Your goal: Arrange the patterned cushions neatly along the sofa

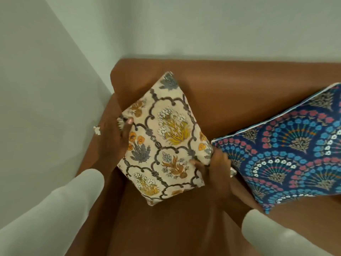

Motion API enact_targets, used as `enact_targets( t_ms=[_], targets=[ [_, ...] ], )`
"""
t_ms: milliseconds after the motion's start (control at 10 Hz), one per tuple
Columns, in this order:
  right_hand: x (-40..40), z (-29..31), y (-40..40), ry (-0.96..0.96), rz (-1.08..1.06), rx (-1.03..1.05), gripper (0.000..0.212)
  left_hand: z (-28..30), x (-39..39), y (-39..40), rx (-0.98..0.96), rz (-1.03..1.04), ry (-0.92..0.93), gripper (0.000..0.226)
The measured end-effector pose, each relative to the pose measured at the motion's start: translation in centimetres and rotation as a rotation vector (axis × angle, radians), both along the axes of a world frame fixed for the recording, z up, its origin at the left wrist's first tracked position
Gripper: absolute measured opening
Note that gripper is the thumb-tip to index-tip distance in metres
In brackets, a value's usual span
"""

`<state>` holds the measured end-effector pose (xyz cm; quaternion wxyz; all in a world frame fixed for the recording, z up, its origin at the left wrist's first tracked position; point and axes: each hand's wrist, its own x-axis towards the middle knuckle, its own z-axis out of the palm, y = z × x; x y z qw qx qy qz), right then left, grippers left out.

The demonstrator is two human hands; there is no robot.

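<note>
A cream cushion (164, 139) with grey trellis lines and yellow and orange flowers leans tilted in the left corner of the brown sofa (230, 85). My left hand (114, 139) grips its left edge, thumb on the front. My right hand (215, 169) pinches its lower right corner. A blue cushion (295, 150) with pink, blue and white fan patterns lies slanted to the right, its corner touching the cream one by my right hand. Both sleeves are white.
The sofa's armrest (96, 145) runs along the left, close to a pale grey-green wall (46, 89). The wall also rises behind the backrest. Brown seat (166, 228) spreads out in front of the cushions.
</note>
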<state>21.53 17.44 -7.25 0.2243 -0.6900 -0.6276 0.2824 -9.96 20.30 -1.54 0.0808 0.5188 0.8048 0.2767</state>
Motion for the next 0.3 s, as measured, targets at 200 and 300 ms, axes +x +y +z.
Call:
enact_targets(
  t_ms=[200,300],
  targets=[
    [3.0,0.6,4.2,-0.166,0.121,0.050,0.069,-2.2,1.7,1.2,-0.218,-0.010,-0.032,0.087],
    [3.7,-0.4,4.2,-0.191,0.178,0.089,0.080,-2.5,2.9,1.2,-0.218,0.095,-0.101,0.102]
  ],
)
